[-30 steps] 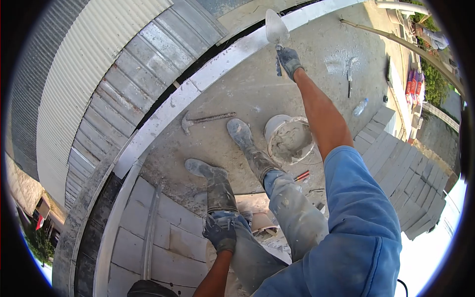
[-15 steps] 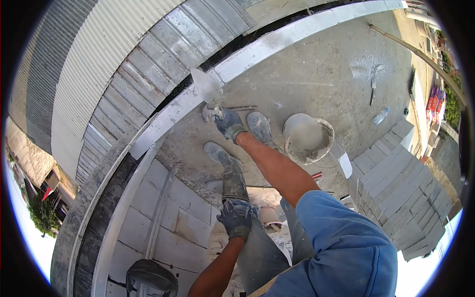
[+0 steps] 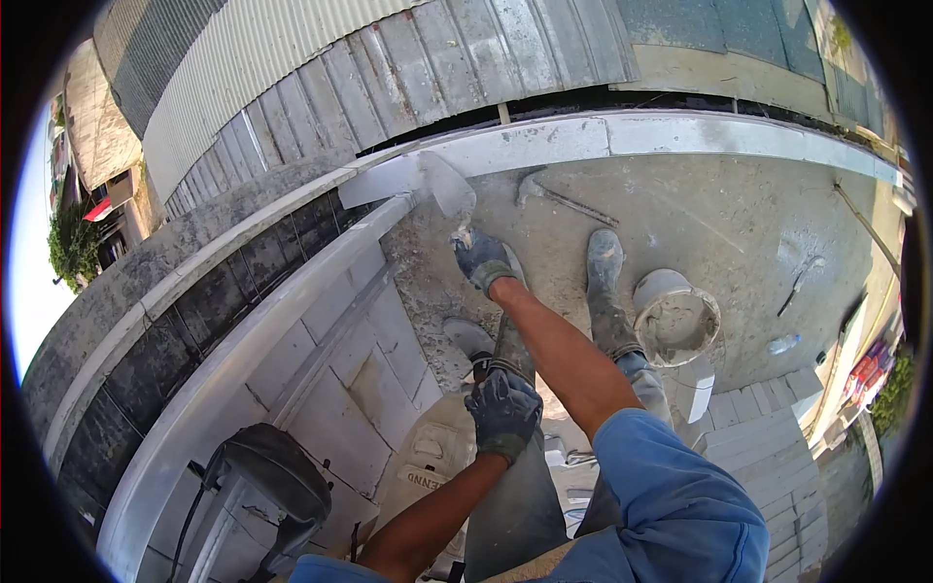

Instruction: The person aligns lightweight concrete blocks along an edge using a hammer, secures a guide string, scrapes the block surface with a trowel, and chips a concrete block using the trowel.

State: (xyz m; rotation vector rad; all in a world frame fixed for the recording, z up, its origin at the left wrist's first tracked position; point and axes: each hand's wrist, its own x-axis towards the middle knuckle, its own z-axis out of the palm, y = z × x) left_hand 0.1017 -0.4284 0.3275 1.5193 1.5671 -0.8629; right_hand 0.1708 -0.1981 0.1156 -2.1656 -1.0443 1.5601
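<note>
My right hand (image 3: 481, 260), in a dark, dusty glove, grips a trowel (image 3: 448, 187). Its pale leaf-shaped blade is over the corner where the white block course (image 3: 544, 143) meets the low wall; whether it touches is unclear. My left hand (image 3: 503, 413), also gloved, is near my knee with its fingers curled. A rounded grey blade (image 3: 469, 337) on a dark handle sticks out ahead of it, looking like a second trowel; the fingers partly hide the handle. A hammer (image 3: 569, 201) lies on the floor beyond my boots. Right of them stands a bucket (image 3: 677, 323) of grey mortar.
Grey blocks (image 3: 768, 452) are stacked at lower right. Another long-handled tool (image 3: 802, 284) and a plastic bottle (image 3: 783, 344) lie on the floor. A black object (image 3: 277, 476) is by the block wall (image 3: 340, 384) at lower left. Corrugated metal roofing (image 3: 389, 73) lies beyond the ledge.
My view has turned and shifted along the ledge. The trowel in my right hand has moved left, toward the wall corner. One boot has stepped, and the hammer now shows fully.
</note>
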